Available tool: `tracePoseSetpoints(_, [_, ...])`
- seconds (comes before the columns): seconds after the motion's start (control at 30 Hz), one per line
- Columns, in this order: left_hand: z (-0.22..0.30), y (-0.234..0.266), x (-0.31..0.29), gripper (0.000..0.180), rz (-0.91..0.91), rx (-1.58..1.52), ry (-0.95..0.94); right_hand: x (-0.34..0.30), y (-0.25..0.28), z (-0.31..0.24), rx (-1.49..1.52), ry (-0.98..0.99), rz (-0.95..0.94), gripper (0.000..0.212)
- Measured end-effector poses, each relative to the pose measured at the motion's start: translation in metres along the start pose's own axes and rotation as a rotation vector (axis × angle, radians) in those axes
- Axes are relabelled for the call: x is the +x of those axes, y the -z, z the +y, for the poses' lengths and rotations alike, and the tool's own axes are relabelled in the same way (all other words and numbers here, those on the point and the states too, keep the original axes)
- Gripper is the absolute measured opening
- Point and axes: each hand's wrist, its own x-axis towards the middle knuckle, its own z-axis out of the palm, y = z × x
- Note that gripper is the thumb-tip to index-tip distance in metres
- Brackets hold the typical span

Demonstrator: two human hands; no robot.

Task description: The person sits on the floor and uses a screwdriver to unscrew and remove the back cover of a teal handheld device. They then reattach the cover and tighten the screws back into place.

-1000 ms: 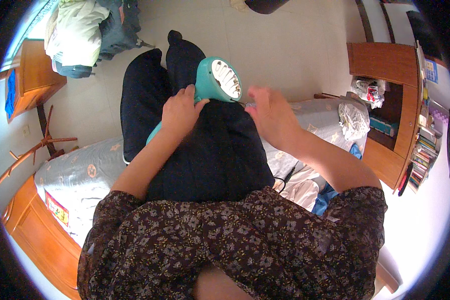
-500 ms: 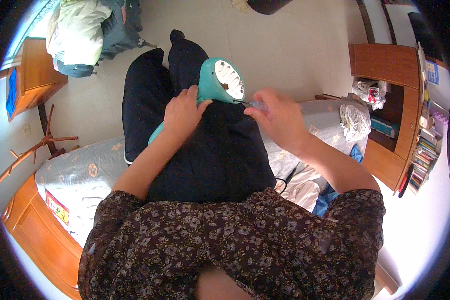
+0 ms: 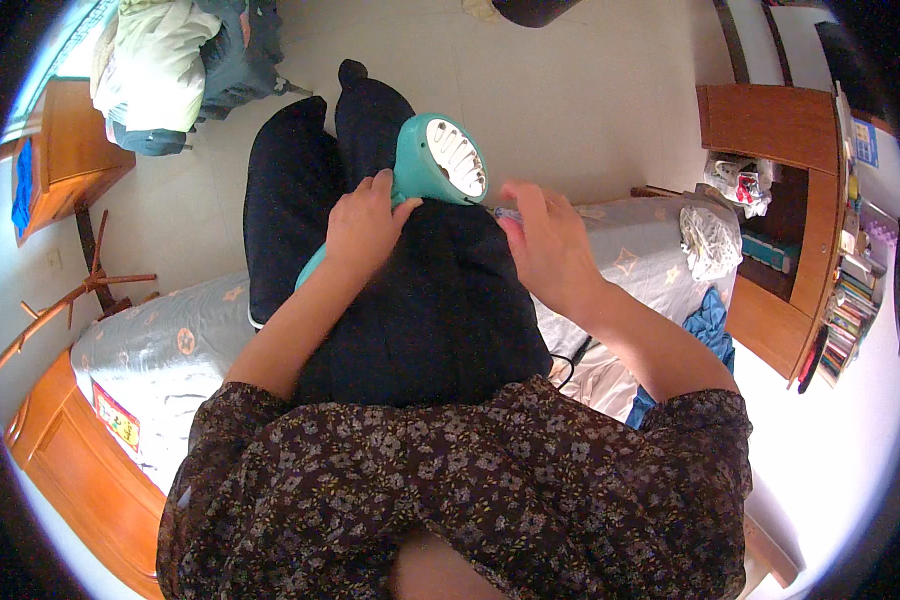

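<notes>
Two bare hands work above a lap, framed by a dark floral blouse (image 3: 450, 480) at the lower edge. Dark trousers (image 3: 420, 330) form the surface beneath, the knees bent and pointing away. On them lies a teal device (image 3: 417, 165), its rounded head toward the far side, tilted so that a white slotted face looks up and right. The left hand (image 3: 363, 225) has its grip wrapped over the narrow part just behind that head. The right hand (image 3: 550, 250) is just beside the head, its grip a loose pinch around a small tool (image 3: 510, 214) with a translucent handle; whether the tip touches the device I cannot tell.

Under the legs, a bed (image 3: 185, 325) spreads both ways in a grey sheet with stars. Left of the lap it carries a red packet (image 3: 117, 415); on the right are a black cable (image 3: 573, 365), cream cloth (image 3: 610, 378), blue cloth (image 3: 708, 325) and rumpled white cloth (image 3: 710, 243).

Farther out, a wooden stand (image 3: 65, 300) with pegs rises at left. At right stands a wooden cabinet (image 3: 767, 120) beside a row of books (image 3: 850, 310). Pale floor (image 3: 590, 110) stretches beyond, with clothes (image 3: 150, 65) heaped at upper left.
</notes>
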Motion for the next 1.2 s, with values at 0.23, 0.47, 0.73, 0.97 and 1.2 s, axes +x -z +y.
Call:
tracePoseSetpoints(0.23, [0.0,0.001,-0.001,0.041,0.015,-0.005,-0.008,0.0,0.003,-0.002,0.062,-0.18,-0.035,0.019])
tracePoseSetpoints(0.47, [0.0,0.0,-0.001,0.041,0.031,-0.026,-0.022,0.001,-0.002,0.0,-0.106,-0.143,0.023,0.017])
tracePoseSetpoints(0.73, [0.004,0.009,0.003,0.054,-0.177,-0.012,0.071,0.004,-0.013,-0.001,-0.11,-0.106,0.152,0.024])
tracePoseSetpoints(0.97, [0.004,0.009,0.002,0.053,-0.158,-0.028,0.06,-0.003,-0.013,0.004,0.143,-0.163,0.066,0.036])
tracePoseSetpoints(1.2, [0.004,0.011,0.001,0.054,-0.164,-0.03,0.08,0.011,0.009,-0.013,-0.217,-0.276,-0.175,0.033])
